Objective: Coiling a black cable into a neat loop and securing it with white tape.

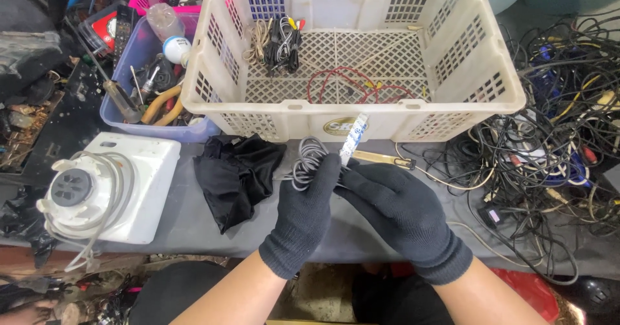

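left hand (309,203): gloved, gripping coiled grey cable (306,162) at frame centre | right hand (395,203): gloved, pinching white flat strip (354,136) just beside the coil | cream basket (297,111) above | black cloth (237,170) left of hands

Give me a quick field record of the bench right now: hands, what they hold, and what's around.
left hand: gloved, gripping a coiled grey cable
right hand: gloved, pinching a white flat strip beside the coil
crate: cream plastic, behind the hands; holds bundled black cables and a red wire
black cloth: left of the hands
white appliance: far left
cable tangle: loose pile, right side
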